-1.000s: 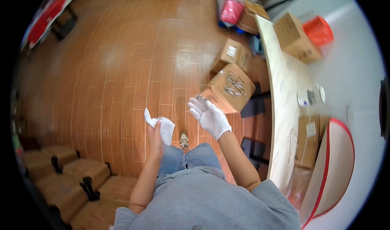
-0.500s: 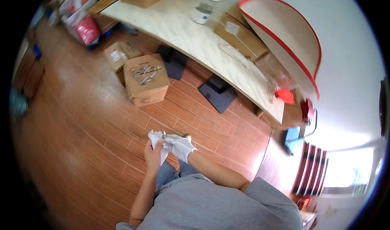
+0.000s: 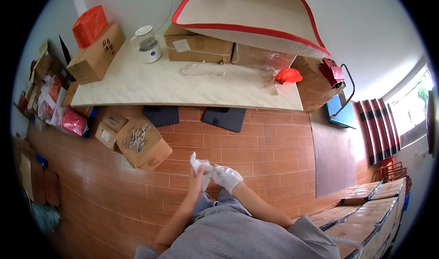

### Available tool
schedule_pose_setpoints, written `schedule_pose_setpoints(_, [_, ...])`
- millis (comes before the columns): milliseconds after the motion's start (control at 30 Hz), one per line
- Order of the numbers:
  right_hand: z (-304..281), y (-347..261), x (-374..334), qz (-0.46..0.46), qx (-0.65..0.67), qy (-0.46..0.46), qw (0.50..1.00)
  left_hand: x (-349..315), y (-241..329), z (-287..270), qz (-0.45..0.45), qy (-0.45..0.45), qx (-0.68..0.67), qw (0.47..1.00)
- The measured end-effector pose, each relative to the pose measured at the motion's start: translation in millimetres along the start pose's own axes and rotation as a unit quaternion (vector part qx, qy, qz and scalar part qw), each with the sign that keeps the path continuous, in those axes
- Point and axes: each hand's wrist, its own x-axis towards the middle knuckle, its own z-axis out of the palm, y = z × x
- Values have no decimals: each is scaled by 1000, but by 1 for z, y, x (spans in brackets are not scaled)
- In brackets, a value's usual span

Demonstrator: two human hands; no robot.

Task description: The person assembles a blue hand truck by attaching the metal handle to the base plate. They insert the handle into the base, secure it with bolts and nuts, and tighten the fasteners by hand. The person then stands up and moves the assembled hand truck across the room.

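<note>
In front of my waist, my bare left hand (image 3: 196,176) is closed on a loose white glove (image 3: 194,161), the thumb lying over the cloth. One end of this glove stands up above the fingers. My right hand (image 3: 227,175) wears a matching white glove and meets the loose one from the right. Its fingertips appear closed on the cloth, though the white fabrics blend together there.
Ahead stands a marble-patterned table (image 3: 183,94) with a glass kettle (image 3: 148,46), cartons and a red bag (image 3: 288,76). A cardboard box (image 3: 144,144) with scissors on top is on the floor to the left. Stacked cartons (image 3: 366,213) rise at right.
My view has turned, so the table now lies straight across and the stacked cartons show at right. Both hands stay together at the loose glove, one end of which now sticks up.
</note>
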Motion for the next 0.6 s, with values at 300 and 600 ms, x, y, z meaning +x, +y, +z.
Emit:
schedule_pose_setpoints(300, [-38,129,11,256,735,-14,628,70,-29,127,-111,-74,134,982])
schedule_pose_setpoints(600, [-121,153,12,243,837,119,476,171,-34,156,-38,-29,194,980])
